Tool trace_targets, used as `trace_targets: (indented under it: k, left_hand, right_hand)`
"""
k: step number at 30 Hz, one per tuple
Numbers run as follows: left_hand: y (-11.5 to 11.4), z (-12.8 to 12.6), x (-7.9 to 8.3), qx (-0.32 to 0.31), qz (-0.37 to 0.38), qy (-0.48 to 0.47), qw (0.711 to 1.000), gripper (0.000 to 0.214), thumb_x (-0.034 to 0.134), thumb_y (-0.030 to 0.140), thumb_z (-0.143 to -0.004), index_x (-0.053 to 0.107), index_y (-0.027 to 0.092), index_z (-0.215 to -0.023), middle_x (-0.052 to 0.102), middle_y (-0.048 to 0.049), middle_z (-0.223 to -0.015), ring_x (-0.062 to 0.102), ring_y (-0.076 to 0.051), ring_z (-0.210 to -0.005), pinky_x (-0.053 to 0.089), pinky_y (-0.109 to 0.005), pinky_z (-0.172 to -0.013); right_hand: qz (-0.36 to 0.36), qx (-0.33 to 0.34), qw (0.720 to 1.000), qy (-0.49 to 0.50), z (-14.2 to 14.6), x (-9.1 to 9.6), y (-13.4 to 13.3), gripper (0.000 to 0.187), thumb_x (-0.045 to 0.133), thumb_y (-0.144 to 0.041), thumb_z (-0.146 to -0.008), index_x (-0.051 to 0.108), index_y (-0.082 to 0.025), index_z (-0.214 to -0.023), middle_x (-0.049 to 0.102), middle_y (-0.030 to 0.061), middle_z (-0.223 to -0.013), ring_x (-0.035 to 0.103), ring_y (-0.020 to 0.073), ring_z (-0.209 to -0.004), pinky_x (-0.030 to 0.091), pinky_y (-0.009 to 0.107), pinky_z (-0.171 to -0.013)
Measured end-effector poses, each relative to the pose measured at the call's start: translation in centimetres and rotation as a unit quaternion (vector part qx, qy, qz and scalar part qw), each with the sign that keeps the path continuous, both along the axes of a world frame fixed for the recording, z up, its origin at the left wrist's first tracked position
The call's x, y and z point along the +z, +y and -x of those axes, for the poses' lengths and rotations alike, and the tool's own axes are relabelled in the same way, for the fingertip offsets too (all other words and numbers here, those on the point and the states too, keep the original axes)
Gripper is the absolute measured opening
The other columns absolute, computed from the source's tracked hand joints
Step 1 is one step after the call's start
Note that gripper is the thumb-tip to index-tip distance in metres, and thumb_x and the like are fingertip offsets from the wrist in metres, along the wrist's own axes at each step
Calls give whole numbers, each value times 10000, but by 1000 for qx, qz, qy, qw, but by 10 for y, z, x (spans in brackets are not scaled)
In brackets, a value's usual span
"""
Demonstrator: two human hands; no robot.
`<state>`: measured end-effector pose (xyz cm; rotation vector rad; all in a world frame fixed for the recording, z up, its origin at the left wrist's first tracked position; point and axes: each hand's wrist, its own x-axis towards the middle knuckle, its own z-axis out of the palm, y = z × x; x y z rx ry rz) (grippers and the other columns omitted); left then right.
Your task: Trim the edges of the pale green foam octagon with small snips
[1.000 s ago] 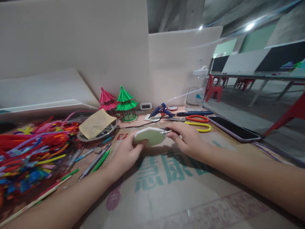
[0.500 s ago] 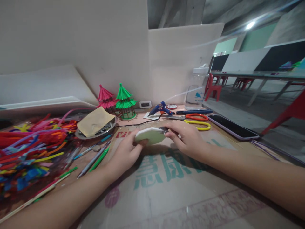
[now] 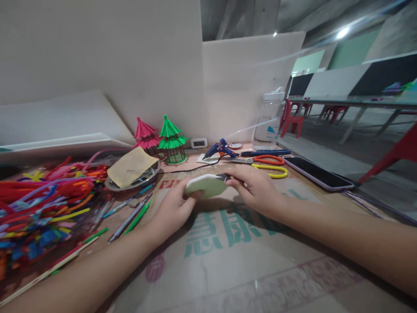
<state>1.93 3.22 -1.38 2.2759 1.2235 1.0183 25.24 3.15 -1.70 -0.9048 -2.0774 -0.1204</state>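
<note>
Between my hands is a flat, pale green disc [image 3: 207,187] with a white edge, tilted above the printed cardboard. My left hand [image 3: 177,201] grips its left side, the thumb pressed on the green face and the fingers behind it. At the disc's upper right edge, my right hand [image 3: 254,184] pinches a small dark piece [image 3: 223,177]; its exact kind is too blurred to tell. Behind the hands lie a blue glue gun [image 3: 221,149] and red- and yellow-handled scissors [image 3: 269,161] [image 3: 271,171].
Pipe cleaners [image 3: 45,204] heap at the left, near a metal dish [image 3: 112,184] and pens [image 3: 130,217]. Pink [image 3: 145,132] and green [image 3: 169,137] model pavilions stand by the wall. A water bottle [image 3: 267,119] and phone [image 3: 317,173] are at the right. Cardboard [image 3: 228,269] covers the table.
Both hands keep nearly the same hold on the disc and the dark piece. The view has shifted very slightly; nothing was let go.
</note>
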Motion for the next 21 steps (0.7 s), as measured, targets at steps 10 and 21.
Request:
trace_targets:
  k: [10, 21]
  left_hand:
    - [0, 0, 1, 2, 1, 6, 1000, 217, 517, 266, -864, 622, 170, -1027, 703, -39, -937, 642, -204, -842, 523, -302, -741]
    - [1, 0, 0, 11, 10, 0, 1000, 218, 516, 298, -882, 612, 164, -1025, 698, -62, -985, 635, -221, -895, 509, -319, -765]
  right_hand:
    - [-13, 6, 1000, -2, -1, -1, 2, 263, 459, -292, -988, 662, -142, -1063, 720, 93, -938, 656, 216, -862, 487, 327, -740]
    - [9, -3, 1000, 9, -3, -2, 3, 265, 463, -312, -975, 630, -162, -1117, 704, 87, -972, 642, 215, -883, 481, 328, -760]
